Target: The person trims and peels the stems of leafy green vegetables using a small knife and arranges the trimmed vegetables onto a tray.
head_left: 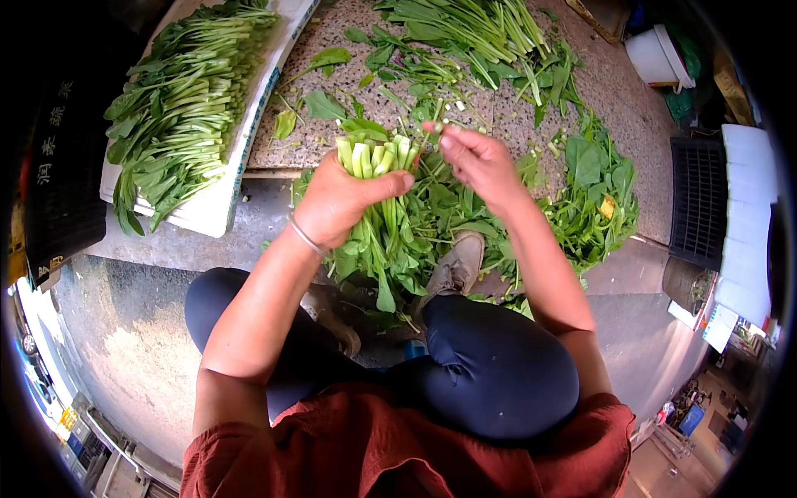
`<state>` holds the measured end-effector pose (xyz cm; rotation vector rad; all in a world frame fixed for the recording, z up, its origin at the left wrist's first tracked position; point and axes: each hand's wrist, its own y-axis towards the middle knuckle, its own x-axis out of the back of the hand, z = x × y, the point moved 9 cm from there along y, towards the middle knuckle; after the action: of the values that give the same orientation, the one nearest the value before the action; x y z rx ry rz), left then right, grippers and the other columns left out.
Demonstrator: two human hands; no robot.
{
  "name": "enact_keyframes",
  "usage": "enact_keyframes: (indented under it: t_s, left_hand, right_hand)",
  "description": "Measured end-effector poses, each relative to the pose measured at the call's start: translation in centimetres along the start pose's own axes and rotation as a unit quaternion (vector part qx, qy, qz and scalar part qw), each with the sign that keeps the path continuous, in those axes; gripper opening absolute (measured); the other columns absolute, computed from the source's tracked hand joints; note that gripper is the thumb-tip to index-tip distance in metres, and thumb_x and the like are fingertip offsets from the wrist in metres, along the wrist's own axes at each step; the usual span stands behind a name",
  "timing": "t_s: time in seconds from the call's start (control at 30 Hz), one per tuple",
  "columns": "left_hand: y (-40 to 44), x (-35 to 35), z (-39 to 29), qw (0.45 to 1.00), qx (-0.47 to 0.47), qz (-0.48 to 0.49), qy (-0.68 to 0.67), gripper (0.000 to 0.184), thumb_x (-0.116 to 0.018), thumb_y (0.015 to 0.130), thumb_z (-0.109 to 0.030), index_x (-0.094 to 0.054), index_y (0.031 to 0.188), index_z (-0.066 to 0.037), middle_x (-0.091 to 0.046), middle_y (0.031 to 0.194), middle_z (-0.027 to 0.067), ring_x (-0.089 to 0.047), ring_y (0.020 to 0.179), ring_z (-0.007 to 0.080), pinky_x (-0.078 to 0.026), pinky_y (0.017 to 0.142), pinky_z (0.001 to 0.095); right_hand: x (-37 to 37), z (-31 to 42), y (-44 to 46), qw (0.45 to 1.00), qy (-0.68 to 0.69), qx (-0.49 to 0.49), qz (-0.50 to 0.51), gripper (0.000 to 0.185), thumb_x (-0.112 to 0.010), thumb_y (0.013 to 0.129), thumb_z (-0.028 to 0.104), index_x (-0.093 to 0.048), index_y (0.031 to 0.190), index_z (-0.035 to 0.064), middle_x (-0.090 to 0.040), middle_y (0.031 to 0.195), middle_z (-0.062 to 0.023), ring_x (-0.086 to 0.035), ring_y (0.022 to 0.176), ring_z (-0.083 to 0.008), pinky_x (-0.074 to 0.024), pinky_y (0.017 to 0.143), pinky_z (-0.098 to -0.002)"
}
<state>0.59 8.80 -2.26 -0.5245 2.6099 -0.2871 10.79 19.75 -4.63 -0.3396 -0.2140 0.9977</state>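
Note:
A bundle of leafy green stalks (378,158) is in my left hand (336,195), which has a bracelet at the wrist. Its pale cut ends point up and away from me, and its leaves hang down toward my feet. To the right of the bundle, my right hand (477,162) has thumb and index finger pinched together by a small green piece (438,128). Loose leaves and small cut bits lie on the speckled stone surface (324,33) just beyond both hands.
At the left, a white tray (217,203) holds neatly lined-up greens. More greens (465,25) lie at the far edge, with a leaf heap (594,178) to the right. A black crate (697,199) and a white bucket (656,56) stand farther right. My shoe (458,261) is below the leaves.

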Motion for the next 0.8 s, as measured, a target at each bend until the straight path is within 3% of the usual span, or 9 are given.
enact_keyframes:
  t_s: [0.1,0.17,0.23,0.37,0.57,0.8]
  left_hand:
    - [-0.2,0.2,0.5,1.000,0.018,-0.006,0.010,0.035,-0.066,0.069,0.000,-0.056,0.103,-0.001,-0.062,0.095,0.0060,-0.057,0.086,0.0137,-0.043,0.078,0.0250]
    - [-0.1,0.3,0.4,1.000,0.013,-0.013,0.002,0.032,-0.068,0.068,0.001,-0.057,0.098,-0.001,-0.062,0.092,0.0047,-0.057,0.082,0.0126,-0.045,0.076,0.0252]
    - [0.0,0.2,0.3,1.000,0.010,-0.019,-0.008,0.030,-0.069,0.067,0.002,-0.057,0.094,-0.001,-0.061,0.089,0.0033,-0.058,0.078,0.0115,-0.047,0.073,0.0254]
    - [-0.1,0.2,0.2,0.999,0.017,-0.025,-0.020,0.029,-0.069,0.067,0.002,-0.057,0.093,-0.001,-0.061,0.088,0.0028,-0.057,0.079,0.0110,-0.047,0.073,0.0252]
    - [0.0,0.3,0.5,0.999,0.014,-0.031,0.003,0.029,-0.069,0.067,0.002,-0.057,0.093,-0.001,-0.061,0.087,0.0032,-0.057,0.078,0.0106,-0.047,0.072,0.0249]
    - [0.1,0.6,0.6,0.998,0.027,-0.048,-0.015,0.028,-0.068,0.068,0.005,-0.056,0.092,0.000,-0.062,0.085,0.0060,-0.061,0.076,0.0143,-0.050,0.072,0.0266]
  right_hand:
    - [1.5,1.6,0.9,0.995,-0.063,0.060,-0.037,0.034,-0.061,0.084,0.028,-0.059,0.110,0.0058,-0.051,0.068,0.0058,-0.039,0.054,-0.0029,-0.0288,0.047,-0.0173]
    - [1.0,2.0,0.4,0.997,-0.050,0.045,-0.029,0.032,-0.067,0.080,0.025,-0.061,0.103,0.0042,-0.054,0.071,0.0048,-0.040,0.055,-0.0025,-0.0303,0.047,-0.0175]
    - [-1.3,2.7,0.1,0.995,-0.051,0.080,0.043,0.026,-0.069,0.077,0.020,-0.063,0.096,0.0027,-0.057,0.075,0.0034,-0.045,0.059,-0.0030,-0.0345,0.051,-0.0179]
    - [-1.6,2.9,-0.3,0.998,-0.027,0.047,0.010,0.022,-0.072,0.074,0.018,-0.065,0.087,0.0015,-0.063,0.078,-0.0010,-0.054,0.071,-0.0072,-0.0444,0.068,-0.0223]
    - [-1.2,2.9,-0.2,0.992,-0.061,0.107,-0.009,0.022,-0.072,0.073,0.018,-0.065,0.086,0.0016,-0.062,0.076,0.0002,-0.051,0.067,-0.0065,-0.0435,0.066,-0.0224]
    - [-0.5,2.9,-0.2,0.993,-0.087,0.082,0.012,0.014,-0.070,0.072,0.013,-0.063,0.077,0.0019,-0.059,0.070,0.0018,-0.048,0.064,-0.0054,-0.0424,0.062,-0.0222]
